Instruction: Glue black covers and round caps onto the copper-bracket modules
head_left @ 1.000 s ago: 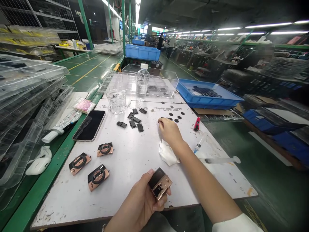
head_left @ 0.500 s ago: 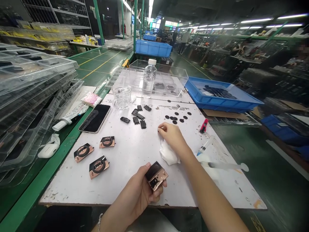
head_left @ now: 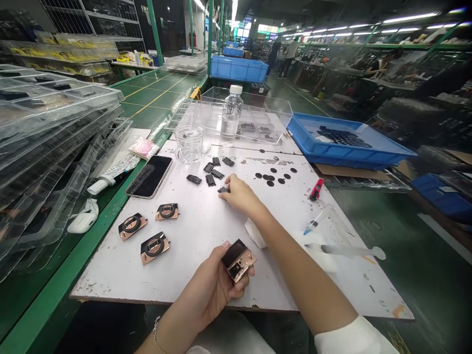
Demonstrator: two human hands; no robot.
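Observation:
My left hand (head_left: pixel 212 285), near the table's front edge, is closed around a copper-and-black camera-shaped housing (head_left: pixel 239 260), its dark rectangular window tilted upward. My right hand (head_left: pixel 239 194) reaches to the middle of the table, fingertips pinched on a small black plastic part (head_left: pixel 222 190). Several similar black parts (head_left: pixel 210 180) lie just beyond it. At the left rest three copper-and-black housings (head_left: pixel 154 248) with round black rings. A crumpled white tissue (head_left: pixel 255 233) lies partly hidden under my right forearm.
Several black discs (head_left: pixel 270 183) lie right of centre, with a red cutter (head_left: pixel 316 189) and syringes (head_left: pixel 342 250) farther right. A phone (head_left: pixel 149 177), a clear cup (head_left: pixel 189 145) and a bottle (head_left: pixel 231 118) stand or lie toward the back. Clear trays (head_left: pixel 55 147) are stacked left; a blue bin (head_left: pixel 346 142) sits right.
My right hand has moved left and away from me, from beside the tissue to one of the black plastic parts. My left hand keeps its hold on the housing. The view has shifted slightly.

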